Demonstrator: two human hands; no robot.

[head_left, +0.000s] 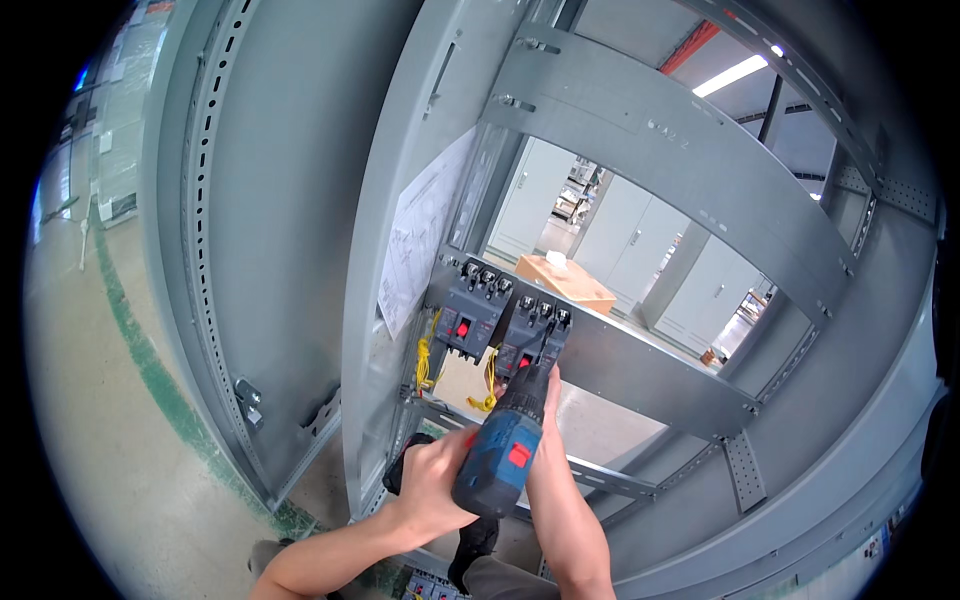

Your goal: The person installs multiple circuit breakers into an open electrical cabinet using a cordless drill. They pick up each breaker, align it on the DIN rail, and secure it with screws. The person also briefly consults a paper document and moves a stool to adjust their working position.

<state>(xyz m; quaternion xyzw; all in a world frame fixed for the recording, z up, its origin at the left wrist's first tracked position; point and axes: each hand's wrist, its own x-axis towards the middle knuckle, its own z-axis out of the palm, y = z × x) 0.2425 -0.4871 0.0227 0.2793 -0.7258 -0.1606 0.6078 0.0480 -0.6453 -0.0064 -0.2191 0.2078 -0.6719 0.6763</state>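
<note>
Blue and black, one power drill [497, 468] sits nearest, its chuck aimed at the lower part of the right circuit breaker [540, 333]. It looks fairly heavy and stiff, best held by the handle, close under the motor body. Left hand's [437, 478] grip appears wrapped around it there, most fingers hidden. The right hand [551, 412] is largely behind the drill, beside that breaker; I cannot tell whether its grip is spread or pinching. Two breakers sit near the left end of a grey crossbar [640, 357], counting the left circuit breaker [466, 318]; their cases should be rigid, moderately weighty, easiest held by the sides. Each shows three top terminals and one red switch. Two yellow wire bundles [424, 362], probably light and limp, hang nearby. One cardboard box [570, 285] shows beyond.
</note>
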